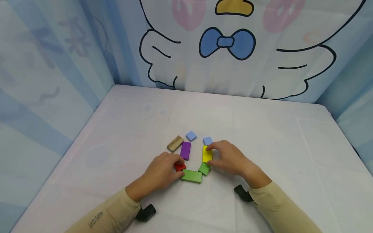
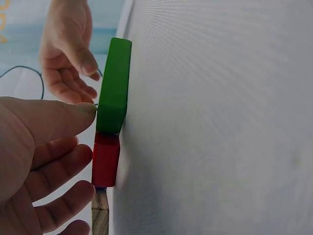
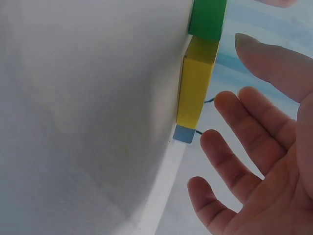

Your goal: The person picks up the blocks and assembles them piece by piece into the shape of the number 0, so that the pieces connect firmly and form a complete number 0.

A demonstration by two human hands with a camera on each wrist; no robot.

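A broken ring of small blocks lies on the white-covered table. My left hand (image 1: 163,169) is at the ring's near left, its thumb at the end of a long green block (image 1: 191,176) and its loosely bent fingers over a red block (image 1: 179,167). In the left wrist view the thumb tip meets the green block's edge. At the right side, my right hand (image 1: 230,159) has its fingers spread beside a yellow block (image 1: 207,154) and a smaller green block (image 1: 205,169). The right wrist view shows these fingers apart from the yellow block (image 3: 194,88), holding nothing.
A purple block (image 1: 185,151) and a wood-grain block (image 1: 175,143) form the ring's left side. Two light blue blocks, a left one (image 1: 191,136) and a right one (image 1: 207,140), lie at the far side with a gap between. Printed curtains surround the table (image 1: 276,129).
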